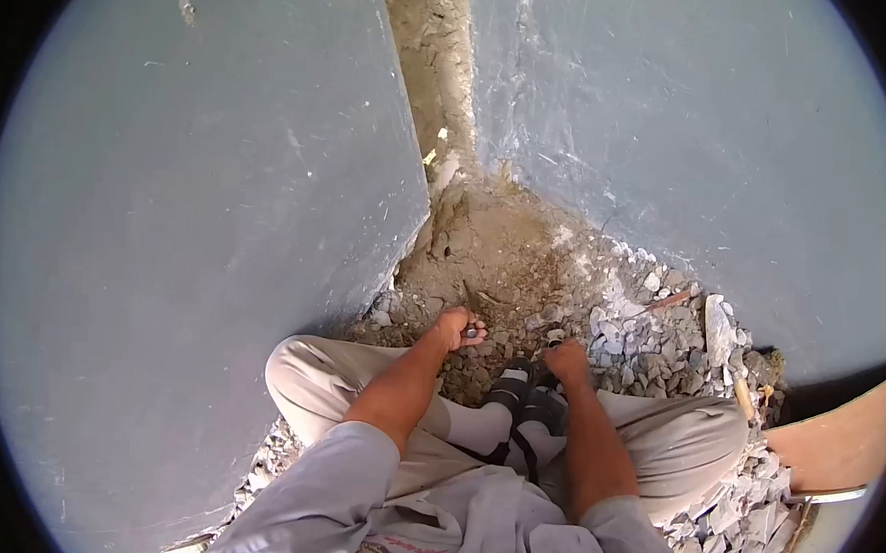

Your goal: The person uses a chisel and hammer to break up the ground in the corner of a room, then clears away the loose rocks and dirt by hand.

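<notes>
My left hand (pixel 457 327) is closed around a dark, narrow tool whose thin tip (pixel 470 296) points up toward the dirt; a round end shows at the fingers. To its right, my right hand (pixel 567 361) is curled in a fist above the rubble beside my shoes (pixel 532 401). A small dark and light item (pixel 556 338) shows at its fingers, too small to name. Both hands are apart, between my bent knees. Bare brown dirt (pixel 495 239) lies ahead of them.
Grey panels (pixel 207 184) (pixel 692 119) rise on the left and right, with a narrow gap between them. Broken stones (pixel 650 342) cover the ground at right, with a reddish rod (pixel 670 301) and a wooden handle (pixel 744 397). A curved tan container (pixel 840 438) stands at far right.
</notes>
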Motion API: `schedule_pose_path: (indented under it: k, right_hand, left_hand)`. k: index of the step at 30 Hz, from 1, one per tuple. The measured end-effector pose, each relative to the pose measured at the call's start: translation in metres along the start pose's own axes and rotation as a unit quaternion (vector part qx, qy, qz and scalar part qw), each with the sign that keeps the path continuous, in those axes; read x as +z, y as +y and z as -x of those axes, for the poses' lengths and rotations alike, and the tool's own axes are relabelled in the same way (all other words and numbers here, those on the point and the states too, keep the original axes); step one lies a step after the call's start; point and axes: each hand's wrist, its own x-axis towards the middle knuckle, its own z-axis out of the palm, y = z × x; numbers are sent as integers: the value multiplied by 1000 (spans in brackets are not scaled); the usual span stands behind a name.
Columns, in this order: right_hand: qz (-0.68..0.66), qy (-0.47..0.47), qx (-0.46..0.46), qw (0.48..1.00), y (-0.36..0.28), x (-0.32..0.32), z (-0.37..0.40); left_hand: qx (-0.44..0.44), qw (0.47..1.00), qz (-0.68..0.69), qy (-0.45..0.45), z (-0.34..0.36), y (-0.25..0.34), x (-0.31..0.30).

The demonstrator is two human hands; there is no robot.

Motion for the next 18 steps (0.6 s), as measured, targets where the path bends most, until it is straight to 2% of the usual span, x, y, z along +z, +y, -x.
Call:
schedule_pose_path:
  k: [2, 5, 11, 12, 15, 18]
  right_hand:
    - [-29, 3, 8, 1000, -20, -20, 27]
    - [-12, 26, -20, 999, -4, -5, 7]
    - [-5, 4, 10, 1000, -12, -14, 12]
    - [-29, 25, 16, 999, -14, -14, 15]
    - [2, 2, 26, 1000, -19, -20, 18]
    - [-9, -1, 2, 1000, -12, -11, 8]
  left_hand:
    - [8, 1000, 0, 9, 9, 2, -2]
    - [3, 1000, 10, -13, -8, -1, -2]
    - [7, 1000, 2, -3, -1, 0, 0]
    - [6, 1000, 10, -8, -2, 0, -1]
    - [3, 1000, 17, -14, -4, -1, -3]
    - [-3, 999, 37, -15, -12, -4, -9]
